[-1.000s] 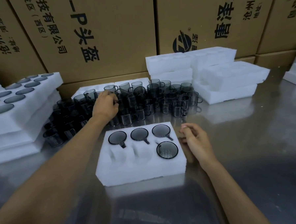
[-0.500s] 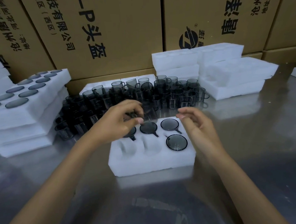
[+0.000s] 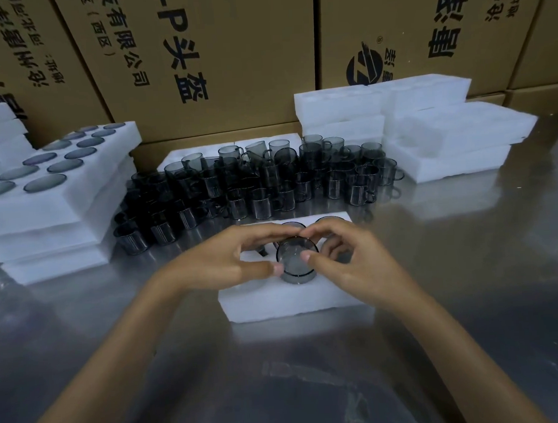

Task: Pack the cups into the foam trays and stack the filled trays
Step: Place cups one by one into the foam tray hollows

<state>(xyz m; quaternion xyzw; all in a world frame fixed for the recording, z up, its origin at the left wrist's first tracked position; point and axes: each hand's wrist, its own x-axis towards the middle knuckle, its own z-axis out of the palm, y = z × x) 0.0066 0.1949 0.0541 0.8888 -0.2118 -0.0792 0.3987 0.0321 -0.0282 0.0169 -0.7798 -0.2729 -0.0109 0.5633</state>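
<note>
A: So, where does the cup (image 3: 295,259) sit just now?

B: Between both hands, over the near row of the foam tray (image 3: 295,299) on the desk (image 3: 454,315). The left hand (image 3: 232,262) pinches it from the left, thumb at the near rim and fingers curled over the far rim. The right hand (image 3: 348,262) pinches from the right, its thumb tip on the rim.

A: Is it seated yet?

B: I judge not quite. Its mouth faces up, its long axis is roughly upright, and part of its wall shows above the foam, so it looks part-way into the middle pocket of the near row.

A: What does the next move turn on?

B: Straight down, I think. The pocket lies directly under the cup, so the axis must stay upright. Both hands are equally close; neither has to reach. I cannot see the handle, so I cannot tell whether it lines up with its slot.

A: And the rest?

B: The loose cups (image 3: 269,182) crowd the desk beyond the tray. The filled stack (image 3: 54,197) stands at far left, and empty trays (image 3: 445,138) at far right.
</note>
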